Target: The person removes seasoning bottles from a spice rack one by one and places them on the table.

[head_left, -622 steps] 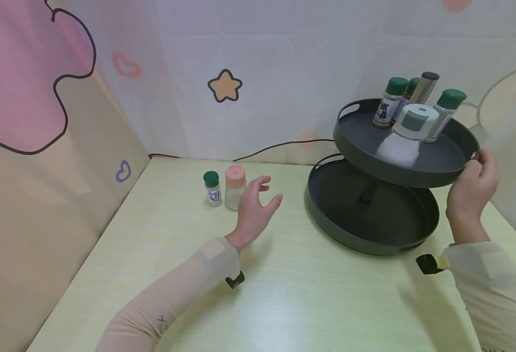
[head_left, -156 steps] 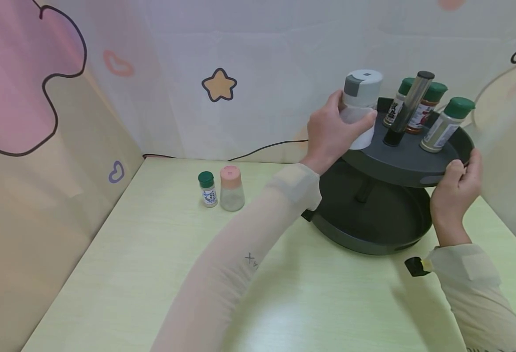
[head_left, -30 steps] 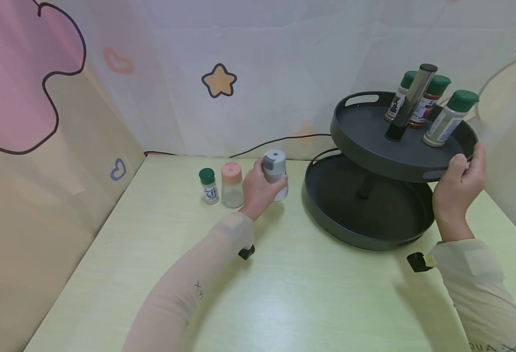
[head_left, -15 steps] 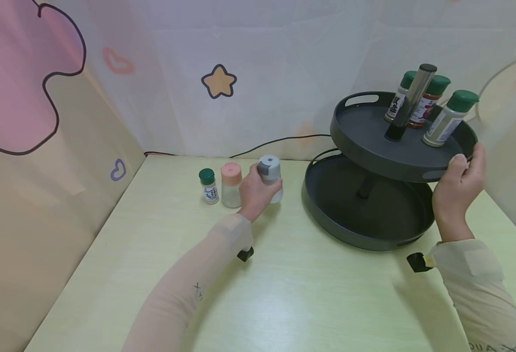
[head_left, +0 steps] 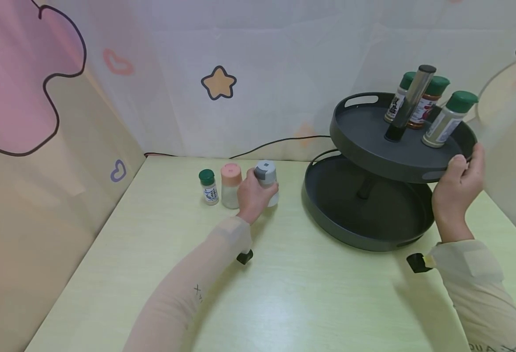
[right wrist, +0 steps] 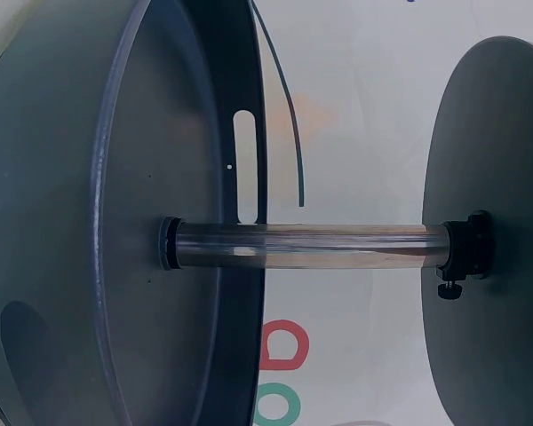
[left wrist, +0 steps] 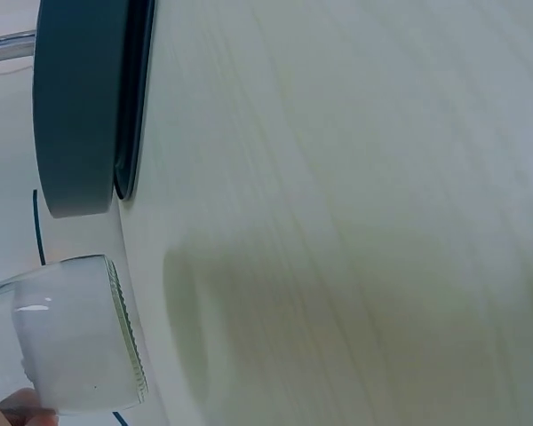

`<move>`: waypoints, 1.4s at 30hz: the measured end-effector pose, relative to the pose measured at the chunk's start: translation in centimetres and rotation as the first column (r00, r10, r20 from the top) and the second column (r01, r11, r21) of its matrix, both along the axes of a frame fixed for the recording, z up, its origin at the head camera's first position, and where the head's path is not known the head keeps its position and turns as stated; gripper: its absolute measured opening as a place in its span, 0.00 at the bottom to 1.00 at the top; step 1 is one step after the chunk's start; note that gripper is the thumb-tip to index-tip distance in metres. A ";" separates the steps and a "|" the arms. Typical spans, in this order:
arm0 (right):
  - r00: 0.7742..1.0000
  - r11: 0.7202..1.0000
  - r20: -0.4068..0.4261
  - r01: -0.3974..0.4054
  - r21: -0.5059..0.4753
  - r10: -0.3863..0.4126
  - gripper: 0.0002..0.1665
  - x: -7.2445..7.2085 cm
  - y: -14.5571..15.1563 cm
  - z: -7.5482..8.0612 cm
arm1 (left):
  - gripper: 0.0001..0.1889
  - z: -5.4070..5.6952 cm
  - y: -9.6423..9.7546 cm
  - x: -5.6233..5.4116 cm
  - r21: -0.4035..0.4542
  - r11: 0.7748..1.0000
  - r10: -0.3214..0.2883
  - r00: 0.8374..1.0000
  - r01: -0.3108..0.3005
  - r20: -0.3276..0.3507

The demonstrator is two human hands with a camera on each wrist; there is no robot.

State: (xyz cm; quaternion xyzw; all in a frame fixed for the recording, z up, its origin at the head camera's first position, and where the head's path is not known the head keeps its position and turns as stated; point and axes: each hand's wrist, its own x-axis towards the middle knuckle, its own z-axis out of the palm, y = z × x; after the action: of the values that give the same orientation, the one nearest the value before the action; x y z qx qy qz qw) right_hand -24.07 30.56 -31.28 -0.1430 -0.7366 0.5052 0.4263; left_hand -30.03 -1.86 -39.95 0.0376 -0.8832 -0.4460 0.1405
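My left hand (head_left: 253, 198) grips a seasoning jar with a white and grey cap (head_left: 265, 171). In the left wrist view the clear jar (left wrist: 75, 342) has white contents, and its base appears slightly above the table. Just left of that hand stands a glass shaker with a pink cap (head_left: 231, 186), beside a small green-capped spice bottle (head_left: 209, 187). My right hand (head_left: 458, 193) holds the rim of the upper tray (head_left: 372, 154) of a dark two-tier rack. Below it, the lower tray (head_left: 346, 205) carries nothing visible.
Several green-capped spice bottles (head_left: 449, 120) stand on the upper tray around the rack's metal post (head_left: 409, 105). A dark cable (head_left: 284, 141) runs along the patterned backdrop behind the table (head_left: 306, 303).
Over the last second my left hand has moved the white-capped jar a little left and closer, towards the pink-capped shaker. Earlier that jar was at the upper tray. The right hand stays on the rim.
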 end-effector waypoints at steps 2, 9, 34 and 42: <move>1.000 1.000 0.005 -0.004 -0.002 0.004 0.29 0.0 0.0 0.0 | 0.32 -0.1 0.0 0.0 0.009 1.000 0.005 1.000 -0.005 0.004; 1.000 1.000 -0.014 -0.005 0.004 0.005 0.29 0.0 0.0 -0.1 | 0.31 -0.5 -0.2 -0.1 0.020 1.000 0.022 1.000 -0.022 0.010; 1.000 1.000 -0.002 -0.009 0.002 0.009 0.29 -0.1 0.1 -0.2 | 0.29 -1.8 -0.5 -0.2 0.000 0.998 0.055 0.998 -0.055 -0.011; 1.000 1.000 0.002 -0.001 0.001 0.001 0.29 -0.1 0.1 0.0 | 0.29 -1.9 -0.6 -0.2 -0.005 0.998 0.057 0.998 -0.057 -0.016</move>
State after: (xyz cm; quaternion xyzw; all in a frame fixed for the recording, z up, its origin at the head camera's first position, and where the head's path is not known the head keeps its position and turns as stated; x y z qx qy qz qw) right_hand -24.18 30.63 -31.27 -0.1430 -0.7372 0.5049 0.4256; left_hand -30.28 -2.44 -41.81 0.0587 -0.8819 -0.4395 0.1602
